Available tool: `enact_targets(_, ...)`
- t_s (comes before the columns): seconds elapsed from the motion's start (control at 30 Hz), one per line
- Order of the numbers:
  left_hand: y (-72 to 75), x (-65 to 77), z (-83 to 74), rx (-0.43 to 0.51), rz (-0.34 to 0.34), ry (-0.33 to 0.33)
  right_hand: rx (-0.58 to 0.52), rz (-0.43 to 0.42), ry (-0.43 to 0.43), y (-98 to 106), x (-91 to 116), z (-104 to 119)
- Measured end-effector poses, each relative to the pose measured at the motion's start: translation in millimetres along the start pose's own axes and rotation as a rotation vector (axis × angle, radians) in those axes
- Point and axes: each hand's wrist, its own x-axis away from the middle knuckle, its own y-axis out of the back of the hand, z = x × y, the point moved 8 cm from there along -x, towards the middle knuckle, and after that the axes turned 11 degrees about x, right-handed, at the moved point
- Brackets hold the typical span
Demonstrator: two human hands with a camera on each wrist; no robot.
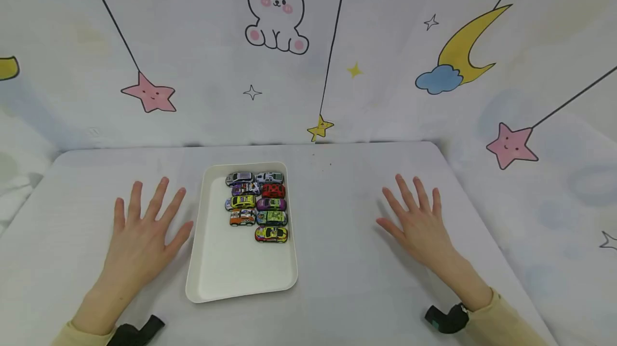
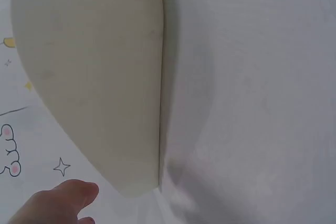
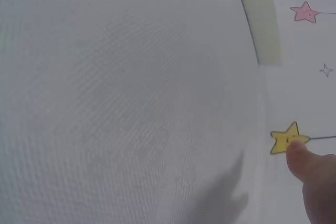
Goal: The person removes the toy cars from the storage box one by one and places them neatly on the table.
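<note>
My left hand [image 1: 141, 241] is spread over the white table just left of a white tray [image 1: 219, 276], its thumb close to the tray's left edge. Several small toy cars [image 1: 272, 218] in bright patterns sit in two columns in the tray's upper right part. Lowest among them is a yellow and red car [image 1: 271, 234]. Well to the right of the tray, my right hand [image 1: 424, 231] is spread with straight fingers and holds nothing. The left wrist view shows the tray's outer side [image 2: 105, 77] beside my left thumb [image 2: 63, 200]; the right wrist view shows my right thumb [image 3: 310, 174].
The white tabletop [image 1: 342, 260] ends at a back edge against a wall cloth printed with a rabbit [image 1: 276, 8], stars and a moon [image 1: 465, 46]. Black wrist devices [image 1: 448, 319] are strapped at both sleeves. The tray has a low raised rim.
</note>
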Motion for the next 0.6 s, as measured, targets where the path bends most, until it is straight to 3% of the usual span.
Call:
enact_targets(0.3,-7.2,5.1,-0.2,0.073,0.011,0.019,-0.034,0.007,0.009,-9,5,10)
enact_targets(0.43,-14.3,5.1,-0.9,0.214,0.022,0.062,-0.061,0.016,0.01,-11,3,18)
enact_targets(0.6,-27.8,-0.4,0.9,0.468,0.042,0.159,-0.114,0.025,0.015,-10,-8,33)
